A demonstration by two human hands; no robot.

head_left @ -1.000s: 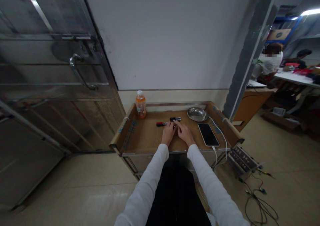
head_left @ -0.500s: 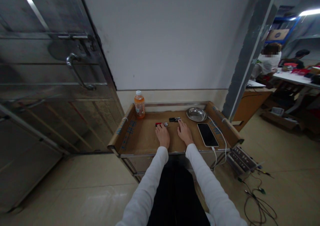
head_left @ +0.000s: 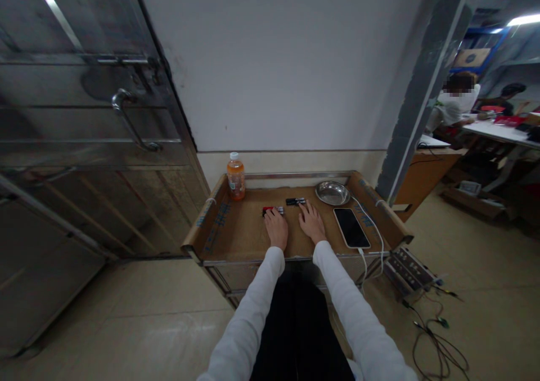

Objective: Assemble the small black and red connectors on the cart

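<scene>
My left hand (head_left: 276, 229) lies palm down on the brown cardboard liner (head_left: 238, 237). Its fingertips are at the near edge of a small red group (head_left: 267, 209) with silvery ends, perhaps lighters; part of it is hidden by the fingers. To the right, my right hand (head_left: 311, 223) also rests palm down, fingers a little apart. Its fingertips are by the silvery ends of a small black group (head_left: 292, 201) of similar shape. Neither hand grips anything that I can see. Whether the fingertips touch the pieces is too small to tell.
The cart's liner has raised sides. An orange drink bottle (head_left: 235, 177) stands at its back left. A shallow metal dish (head_left: 332, 193) sits at the back right, near a phone (head_left: 351, 227) with a white cable (head_left: 373, 223). Two people work beyond the doorway.
My right fingertips have shifted slightly right, off the black group's silvery ends. My left hand has drawn back a touch, showing more of the red group. The rest looks the same.
</scene>
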